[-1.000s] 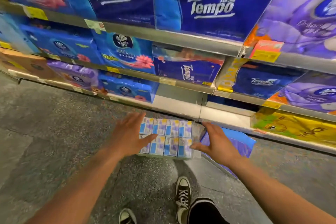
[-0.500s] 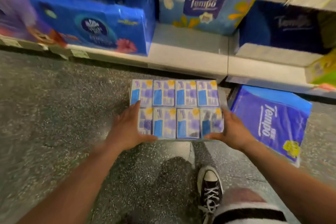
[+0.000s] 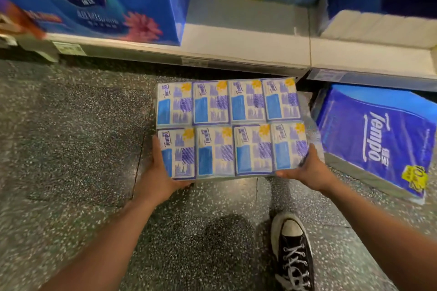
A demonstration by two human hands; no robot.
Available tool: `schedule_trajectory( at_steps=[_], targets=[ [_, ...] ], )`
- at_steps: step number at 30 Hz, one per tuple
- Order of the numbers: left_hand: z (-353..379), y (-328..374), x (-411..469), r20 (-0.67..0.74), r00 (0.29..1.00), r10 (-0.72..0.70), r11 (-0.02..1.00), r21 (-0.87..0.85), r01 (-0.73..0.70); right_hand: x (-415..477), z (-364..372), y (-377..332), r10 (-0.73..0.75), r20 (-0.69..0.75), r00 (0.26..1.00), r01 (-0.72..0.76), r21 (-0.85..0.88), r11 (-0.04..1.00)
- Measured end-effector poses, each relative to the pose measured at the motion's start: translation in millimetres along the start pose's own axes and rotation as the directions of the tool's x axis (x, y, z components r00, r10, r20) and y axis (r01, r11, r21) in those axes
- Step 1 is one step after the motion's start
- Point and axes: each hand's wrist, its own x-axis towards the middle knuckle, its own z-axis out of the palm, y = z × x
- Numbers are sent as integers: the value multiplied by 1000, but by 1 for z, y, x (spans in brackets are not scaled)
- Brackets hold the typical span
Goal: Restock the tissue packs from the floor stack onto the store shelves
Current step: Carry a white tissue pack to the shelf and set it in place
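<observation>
Plastic-wrapped tissue pack (image 3: 230, 127), clasped by fingers of left hand (image 3: 156, 172) and right hand (image 3: 307, 170), seems mid-pickup; next, raise it onto shelf (image 3: 236, 40) beyond.

I have both bare forearms stretched forward and down. My left hand (image 3: 158, 173) grips the near left corner of the tissue pack (image 3: 233, 125), and my right hand (image 3: 310, 170) grips the near right corner, thumbs lying along the near edge.

"Tempo" on bundle (image 3: 231, 125); "Vinda" on shelf pack (image 3: 94, 0)
</observation>
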Motion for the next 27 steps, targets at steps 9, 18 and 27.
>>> schedule_trajectory(
  at_steps=[9,18,27],
  targets=[
    [-44,23,1,-70,997,39,996,-82,-44,-15,-27,-23,-74,-23,997,76,121,990],
    [-126,73,18,-289,957,25,996,-74,-48,-26,-77,-83,-223,-309,924,272,123,954],
    [-103,85,37,-259,966,9,890,-438,-126,15,-74,-75,-90,-405,910,200,236,951]
  ],
)
